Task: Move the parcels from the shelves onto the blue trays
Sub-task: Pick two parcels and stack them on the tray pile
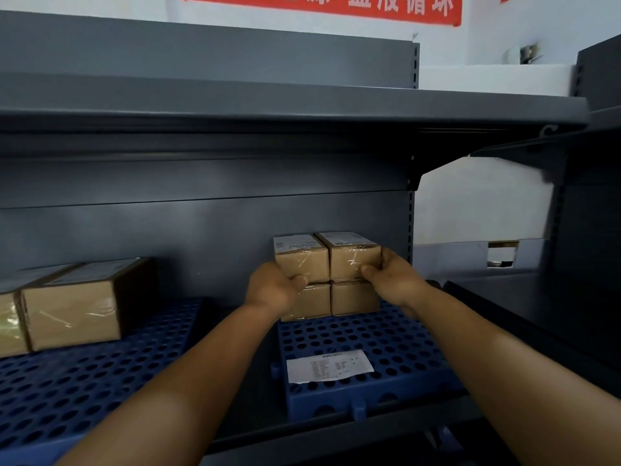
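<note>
Several small brown cardboard parcels form a two-high stack at the back of the right blue perforated tray (386, 338). My left hand (274, 289) grips the upper left parcel (302, 260) from its left side, thumb on the front face. The upper right parcel (353, 258) has my right hand (391, 279) closed around its right side. Two lower parcels (353, 299) lie under them, partly hidden by my hands. Two larger brown parcels (72, 309) rest on the left blue tray (84, 381).
A white paper label (329, 364) lies flat on the right tray near its front edge. The grey metal shelf board (302, 109) overhangs close above. A dark shelf upright (410, 230) stands just right of the stack, and another grey rack (588, 247) fills the right side.
</note>
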The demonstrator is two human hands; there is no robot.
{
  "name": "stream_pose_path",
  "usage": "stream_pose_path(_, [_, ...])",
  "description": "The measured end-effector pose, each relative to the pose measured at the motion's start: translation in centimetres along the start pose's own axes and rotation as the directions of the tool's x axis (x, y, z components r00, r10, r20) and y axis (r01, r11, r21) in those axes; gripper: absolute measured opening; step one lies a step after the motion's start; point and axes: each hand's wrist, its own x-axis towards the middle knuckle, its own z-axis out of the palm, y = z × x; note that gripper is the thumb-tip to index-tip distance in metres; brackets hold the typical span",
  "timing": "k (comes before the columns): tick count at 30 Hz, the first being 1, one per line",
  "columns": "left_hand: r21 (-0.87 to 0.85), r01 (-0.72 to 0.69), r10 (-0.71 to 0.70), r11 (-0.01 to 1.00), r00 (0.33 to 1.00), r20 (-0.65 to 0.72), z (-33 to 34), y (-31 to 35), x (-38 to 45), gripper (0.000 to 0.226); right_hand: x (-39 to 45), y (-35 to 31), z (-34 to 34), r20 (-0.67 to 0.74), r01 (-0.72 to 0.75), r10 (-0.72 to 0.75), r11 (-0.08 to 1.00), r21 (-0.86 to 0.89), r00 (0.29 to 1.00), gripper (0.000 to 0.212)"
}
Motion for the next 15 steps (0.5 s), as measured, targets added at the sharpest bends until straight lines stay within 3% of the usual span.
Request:
stream_pose_path(7, [-0.037,0.025,-0.024,0.999,0.999,0.028,0.1,0.5,-1.6,0.035,-1.8,0.0,-0.7,0.018,-0.022,0.022,1.000,0.013,1.000,0.052])
stream_pose_path(12, [-0.007,0.014,-0.014,1.000,1.000,0.013,-0.1,1.1,-3.6,0.073,-4.5,-0.5,-1.8,0.049,-0.023,0.023,1.000,-0.006,0.999,0.075])
stream_pose_path(15, [0.003,-0.031,0.031,1.000,1.000,0.004,-0.2,2.2,-5.9,0.073,-6.7,-0.7,-2.5,0.049,0.008,-0.008,1.000,-0.003,0.999,0.073])
